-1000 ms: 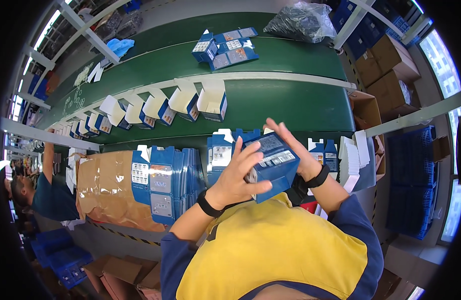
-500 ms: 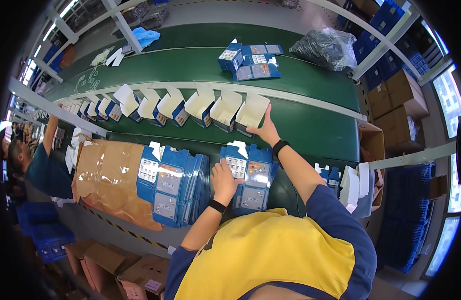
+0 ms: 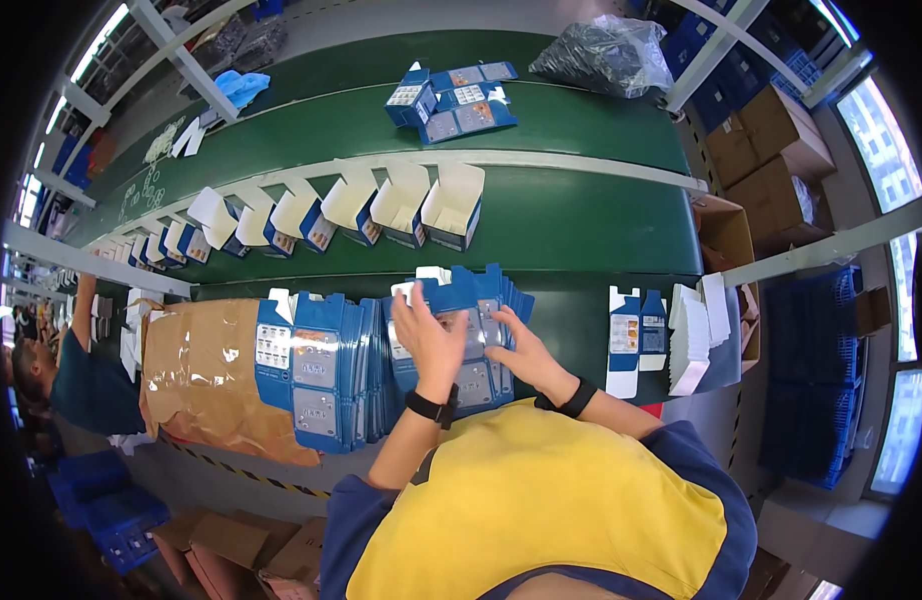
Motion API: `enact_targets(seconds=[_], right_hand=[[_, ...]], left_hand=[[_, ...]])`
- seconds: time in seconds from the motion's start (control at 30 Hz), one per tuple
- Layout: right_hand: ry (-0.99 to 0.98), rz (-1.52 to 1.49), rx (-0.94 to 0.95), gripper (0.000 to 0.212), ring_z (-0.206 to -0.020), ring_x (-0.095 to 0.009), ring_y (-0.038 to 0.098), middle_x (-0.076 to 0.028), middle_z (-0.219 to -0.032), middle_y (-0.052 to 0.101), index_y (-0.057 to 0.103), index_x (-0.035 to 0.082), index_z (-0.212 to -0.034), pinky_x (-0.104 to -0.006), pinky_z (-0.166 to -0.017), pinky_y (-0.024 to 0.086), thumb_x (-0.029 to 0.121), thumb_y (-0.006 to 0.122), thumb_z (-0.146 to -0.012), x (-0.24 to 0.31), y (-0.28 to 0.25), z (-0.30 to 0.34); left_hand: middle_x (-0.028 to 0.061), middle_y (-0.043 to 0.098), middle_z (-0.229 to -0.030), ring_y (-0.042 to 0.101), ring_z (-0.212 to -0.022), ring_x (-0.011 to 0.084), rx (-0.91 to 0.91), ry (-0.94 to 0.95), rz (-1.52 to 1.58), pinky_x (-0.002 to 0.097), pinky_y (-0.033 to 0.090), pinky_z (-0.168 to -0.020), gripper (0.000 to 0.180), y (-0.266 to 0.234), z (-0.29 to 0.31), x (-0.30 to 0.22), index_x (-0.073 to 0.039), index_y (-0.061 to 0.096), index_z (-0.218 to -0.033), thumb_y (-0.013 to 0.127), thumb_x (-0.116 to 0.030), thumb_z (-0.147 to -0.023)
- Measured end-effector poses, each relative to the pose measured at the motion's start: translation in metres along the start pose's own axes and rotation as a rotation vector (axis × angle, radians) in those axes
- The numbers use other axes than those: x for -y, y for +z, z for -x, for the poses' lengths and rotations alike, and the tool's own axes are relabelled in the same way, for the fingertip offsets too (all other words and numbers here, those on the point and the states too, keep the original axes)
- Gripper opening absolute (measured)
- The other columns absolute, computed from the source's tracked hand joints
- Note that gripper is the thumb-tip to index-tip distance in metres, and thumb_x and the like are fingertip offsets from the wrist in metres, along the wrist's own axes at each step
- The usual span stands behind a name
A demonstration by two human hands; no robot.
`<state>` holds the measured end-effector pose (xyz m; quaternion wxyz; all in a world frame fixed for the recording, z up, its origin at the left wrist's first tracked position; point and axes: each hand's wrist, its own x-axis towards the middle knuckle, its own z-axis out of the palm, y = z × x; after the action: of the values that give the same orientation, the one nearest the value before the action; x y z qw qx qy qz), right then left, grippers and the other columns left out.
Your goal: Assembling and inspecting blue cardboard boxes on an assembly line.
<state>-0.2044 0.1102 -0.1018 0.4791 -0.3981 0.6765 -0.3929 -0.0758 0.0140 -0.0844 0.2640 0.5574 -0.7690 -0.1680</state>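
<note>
Head view: two green belts run across, far belt [image 3: 581, 135] and near belt [image 3: 581, 225], w/ a white rail [image 3: 541, 158] btw them. Smooth dark ledge [image 3: 566, 305] lies closer to the person. Co-worker [image 3: 91, 385] stands at L, one arm reaching to the belt; on R side of room are blue crates [image 3: 806, 380] and cardboard boxes [image 3: 766, 125].

Flat cartons [image 3: 473, 385], blue w/ grey panels, lie on the ledge in front of the person, btw both hands. Left hand [image 3: 436, 345] is over their left part, fingers spread and apart from thumb. Right hand [image 3: 531, 358] is at their right edge, thumb and fingers apart; if it pinches a carton, I cannot tell.

On near belt, a slanted row of open boxes [image 3: 451, 210] goes to L: blue outside, white inside, flaps up. Dark plastic bag [image 3: 601, 60], wrinkled and shiny, lies on far belt; contents unclear.

At L of the hands, a thick carton stack [image 3: 321, 370] leans beside creased brown paper [image 3: 211, 370] w/ glossy tape. At R, thin white pieces [image 3: 689, 340] stand packed tog.
</note>
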Motion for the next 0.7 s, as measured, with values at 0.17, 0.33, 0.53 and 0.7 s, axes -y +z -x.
enact_targets(seconds=[0.17,0.33,0.53,0.7], right_hand=[[-0.047,0.082,-0.032,0.084,-0.127,-0.035,0.038,-0.024,-0.14,0.033,0.021,0.002,-0.141,-0.0357,-0.102,0.034,0.02,0.066,-0.073,-0.011,0.006,-0.001],[0.053,0.065,0.032,0.087,-0.123,-0.037,0.042,-0.027,-0.134,0.04,0.018,0.002,-0.142,-0.0359,-0.101,0.035,0.024,0.066,-0.073,-0.018,0.019,-0.006],[0.088,-0.097,-0.061,0.088,-0.117,-0.037,0.049,-0.027,-0.125,0.049,0.017,0.001,-0.142,-0.0341,-0.097,0.039,0.026,0.067,-0.074,-0.019,0.014,-0.005],[0.033,-0.032,-0.132,0.082,-0.125,-0.025,0.043,-0.021,-0.132,0.045,0.017,-0.003,-0.142,-0.0299,-0.099,0.036,0.014,0.066,-0.079,0.027,-0.007,0.012]], left_hand=[[0.0258,0.037,-0.13,0.035,-0.12,0.0414,0.187,-0.181,-0.017,0.0468,0.028,-0.101,0.09,-0.005,0.028,0.054,-0.003,0.022,-0.138,0.075,-0.02,-0.067],[0.0251,0.045,-0.121,0.043,-0.112,0.0378,0.188,-0.267,0.119,0.042,0.035,-0.097,0.094,-0.01,0.04,0.041,-0.003,0.019,-0.14,0.076,-0.018,-0.068],[0.0161,0.054,-0.108,0.054,-0.096,0.0276,0.161,-0.582,0.461,0.0373,0.044,-0.084,0.083,-0.008,0.023,0.051,-0.001,0.027,-0.136,0.075,-0.018,-0.07],[0.0109,0.054,-0.102,0.053,-0.089,0.0184,0.201,-0.736,0.697,0.0302,0.045,-0.076,0.07,-0.011,0.021,0.053,-0.001,0.034,-0.131,0.073,-0.018,-0.075]])
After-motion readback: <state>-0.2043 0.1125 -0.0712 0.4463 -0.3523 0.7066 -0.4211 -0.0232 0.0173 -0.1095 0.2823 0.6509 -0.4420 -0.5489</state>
